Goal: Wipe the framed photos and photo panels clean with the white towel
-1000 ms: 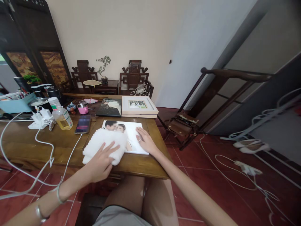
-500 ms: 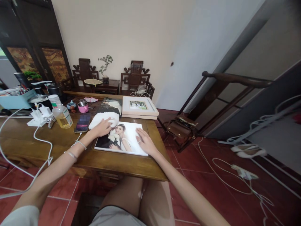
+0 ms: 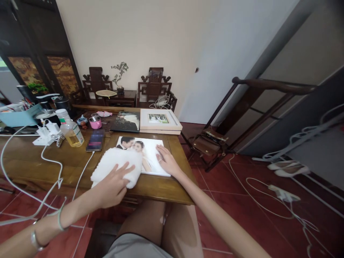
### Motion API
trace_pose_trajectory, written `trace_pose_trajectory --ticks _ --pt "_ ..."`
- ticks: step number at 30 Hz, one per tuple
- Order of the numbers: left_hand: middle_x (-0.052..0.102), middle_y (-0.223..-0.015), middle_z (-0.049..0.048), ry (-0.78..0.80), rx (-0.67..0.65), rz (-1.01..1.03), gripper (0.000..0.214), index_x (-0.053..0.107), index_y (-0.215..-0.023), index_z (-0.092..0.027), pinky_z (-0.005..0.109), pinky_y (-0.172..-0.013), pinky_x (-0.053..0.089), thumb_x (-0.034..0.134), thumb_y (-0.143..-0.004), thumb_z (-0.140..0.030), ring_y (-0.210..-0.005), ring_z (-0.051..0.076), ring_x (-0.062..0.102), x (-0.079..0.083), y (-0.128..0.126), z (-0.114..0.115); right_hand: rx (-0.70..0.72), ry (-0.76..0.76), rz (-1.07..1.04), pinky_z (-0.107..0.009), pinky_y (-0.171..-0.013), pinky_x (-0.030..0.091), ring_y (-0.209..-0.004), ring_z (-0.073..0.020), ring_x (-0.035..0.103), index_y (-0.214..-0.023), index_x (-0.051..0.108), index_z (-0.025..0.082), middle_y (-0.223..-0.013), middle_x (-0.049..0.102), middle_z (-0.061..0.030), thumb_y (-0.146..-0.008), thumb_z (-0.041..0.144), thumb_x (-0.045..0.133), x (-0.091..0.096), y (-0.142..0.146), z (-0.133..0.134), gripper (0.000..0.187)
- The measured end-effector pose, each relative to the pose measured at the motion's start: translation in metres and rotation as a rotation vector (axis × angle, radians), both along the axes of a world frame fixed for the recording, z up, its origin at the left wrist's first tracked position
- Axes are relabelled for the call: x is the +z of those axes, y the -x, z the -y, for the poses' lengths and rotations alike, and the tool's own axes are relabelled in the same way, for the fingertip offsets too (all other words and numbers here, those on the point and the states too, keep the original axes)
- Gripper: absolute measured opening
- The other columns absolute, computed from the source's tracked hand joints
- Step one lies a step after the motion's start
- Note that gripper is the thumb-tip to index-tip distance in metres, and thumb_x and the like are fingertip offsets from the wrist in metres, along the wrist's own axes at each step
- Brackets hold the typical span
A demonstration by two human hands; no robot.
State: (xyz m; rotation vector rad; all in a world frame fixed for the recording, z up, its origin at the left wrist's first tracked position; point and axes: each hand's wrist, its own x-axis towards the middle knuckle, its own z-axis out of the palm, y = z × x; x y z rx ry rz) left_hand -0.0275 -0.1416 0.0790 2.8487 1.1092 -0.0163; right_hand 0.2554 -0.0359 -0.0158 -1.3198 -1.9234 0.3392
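A large glossy photo print lies flat on the wooden table near its front right corner. A folded white cloth covers the print's near left part. My left hand rests on the cloth's near edge, fingers spread flat. My right hand lies open on the print's right edge, pressing it down.
Behind the print are a dark photo, a white picture frame and a phone on a cable. An oil bottle, a pink pot and chargers crowd the left. A dark wooden chair stands right; cables trail on the red floor.
My left hand drew the cloth from the print's far left corner back to its near left edge. The right hand stayed put.
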Motion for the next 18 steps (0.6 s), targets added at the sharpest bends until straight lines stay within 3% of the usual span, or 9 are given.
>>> trace_pose_trajectory --ticks 2,4,9,12,15,18 --pt "0.024 -0.153 0.0057 0.012 -0.007 -0.013 0.026 0.064 -0.093 -0.016 0.052 -0.114 0.018 0.04 -0.087 -0.012 -0.143 0.026 0.012 0.002 -0.006 -0.002 0.002 0.006 0.005 -0.05 -0.113 0.029 -0.134 -0.0262 0.038 -0.128 0.054 0.014 -0.139 0.049 -0.0133 -0.088 0.029 0.042 0.0 0.0 0.0 0.045" --pt "0.027 -0.151 0.0086 0.013 0.011 -0.023 0.027 0.064 -0.096 -0.015 0.052 -0.112 0.021 0.037 -0.089 -0.014 -0.142 0.027 0.016 0.004 -0.013 -0.021 0.0 0.011 0.007 -0.05 -0.113 0.028 -0.134 -0.0263 0.038 -0.128 0.055 0.013 -0.139 0.049 -0.0135 -0.088 0.029 0.042 0.0 0.0 0.0 0.045" --pt "0.046 -0.138 0.0157 0.016 0.103 -0.03 0.028 0.061 -0.098 -0.01 0.052 -0.106 0.031 0.035 -0.092 -0.017 -0.137 0.029 0.029 0.006 -0.03 -0.107 0.005 0.002 0.013 -0.05 -0.112 0.029 -0.133 -0.0264 0.039 -0.127 0.055 0.015 -0.138 0.05 -0.013 -0.087 0.029 0.043 -0.001 -0.002 -0.001 0.044" --pt "0.05 -0.133 0.0183 -0.023 0.152 -0.001 0.03 0.059 -0.101 -0.006 0.057 -0.105 0.026 0.031 -0.093 -0.015 -0.136 0.03 0.028 0.007 -0.034 -0.146 0.013 0.001 0.026 -0.05 -0.112 0.03 -0.133 -0.0267 0.039 -0.127 0.055 0.013 -0.138 0.05 -0.014 -0.087 0.028 0.042 0.0 -0.002 -0.002 0.044" --pt "0.042 -0.14 0.0187 -0.056 0.174 0.013 0.031 0.058 -0.103 -0.004 0.061 -0.106 0.019 0.03 -0.093 -0.013 -0.138 0.031 0.021 0.005 -0.035 -0.154 0.012 0.006 0.022 -0.051 -0.112 0.03 -0.133 -0.0266 0.04 -0.127 0.055 0.014 -0.138 0.05 -0.0137 -0.087 0.027 0.043 0.0 -0.002 -0.002 0.044" --pt "0.033 -0.147 0.015 -0.066 0.163 0.007 0.031 0.059 -0.103 -0.007 0.058 -0.108 0.02 0.031 -0.092 -0.013 -0.14 0.03 0.017 0.002 -0.036 -0.131 0.009 0.005 0.017 -0.051 -0.112 0.03 -0.133 -0.0263 0.04 -0.127 0.055 0.015 -0.138 0.05 -0.0134 -0.087 0.027 0.043 0.001 -0.001 -0.001 0.043"
